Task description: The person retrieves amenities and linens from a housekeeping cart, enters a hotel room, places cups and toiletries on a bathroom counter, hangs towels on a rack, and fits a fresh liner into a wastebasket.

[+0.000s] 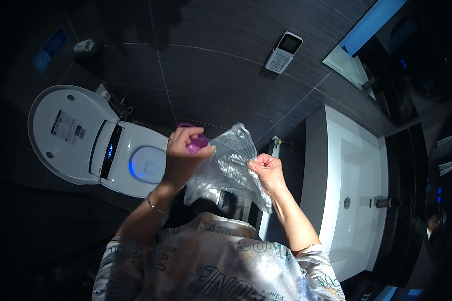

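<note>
A clear thin plastic bag [231,160] hangs spread in front of me. The fingers of my right hand [268,170] pinch its right edge. At the bag's upper left is my left hand [186,152], fingers bent and somewhat apart, its thumb tip beside the plastic; whether it grips the bag cannot be told. Just behind those fingers shows a purple plastic container [199,142], perhaps a small bin, partly hidden by the hand and bag. What lies under the lower part of the bag is unclear.
On the left a toilet [130,129] stands with its lid [69,120] raised. A white washbasin [358,188] with a dark faucet [384,203] is on the right. A wall-mounted handset [285,52] and a toilet paper roll [83,46] are on the dark tiled wall ahead.
</note>
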`<state>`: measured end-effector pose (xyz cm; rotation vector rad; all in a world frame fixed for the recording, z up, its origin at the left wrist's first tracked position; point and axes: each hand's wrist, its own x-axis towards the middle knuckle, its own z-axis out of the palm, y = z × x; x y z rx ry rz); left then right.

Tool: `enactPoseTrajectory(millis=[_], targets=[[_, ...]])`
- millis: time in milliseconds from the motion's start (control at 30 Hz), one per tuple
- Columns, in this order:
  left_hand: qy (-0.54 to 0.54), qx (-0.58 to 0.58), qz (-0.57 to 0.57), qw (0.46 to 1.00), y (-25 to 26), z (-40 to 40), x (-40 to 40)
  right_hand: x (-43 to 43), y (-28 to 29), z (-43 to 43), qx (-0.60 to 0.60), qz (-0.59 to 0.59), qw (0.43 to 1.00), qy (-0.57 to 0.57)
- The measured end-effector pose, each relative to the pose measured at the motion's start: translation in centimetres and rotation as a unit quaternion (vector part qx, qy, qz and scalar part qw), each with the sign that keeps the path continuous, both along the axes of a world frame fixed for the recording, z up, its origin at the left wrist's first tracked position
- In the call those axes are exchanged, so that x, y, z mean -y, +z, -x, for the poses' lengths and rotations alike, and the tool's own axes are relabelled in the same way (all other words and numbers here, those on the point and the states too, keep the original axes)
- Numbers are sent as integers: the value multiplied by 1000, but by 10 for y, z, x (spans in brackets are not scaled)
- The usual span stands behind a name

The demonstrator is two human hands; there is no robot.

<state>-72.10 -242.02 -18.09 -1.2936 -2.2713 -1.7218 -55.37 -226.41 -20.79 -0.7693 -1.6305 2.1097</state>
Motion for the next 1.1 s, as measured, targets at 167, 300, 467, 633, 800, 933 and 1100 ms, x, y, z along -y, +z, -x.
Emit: enactPoseTrajectory(millis=[167,300,467,633,800,933,1100], targets=[[-182,361,-27,914,-46,-51,2,32,0,11,-52,219,974,34],[-206,425,-123,873,-63,-69,-4,45,-12,11,-90,283,955,23],[-199,464,-155,849,-49,-72,-2,51,-24,9,-109,339,934,27],[-203,502,-110,833,-52,-60,10,59,-20,-1,-173,382,906,59],[-240,605,-118,750,-36,-65,19,60,-2,-18,-167,396,900,75],[-244,634,-106,726,-34,-69,22,53,-6,-31,-190,379,904,58],[-287,629,-105,715,-23,-60,23,46,27,-37,-197,355,912,50]])
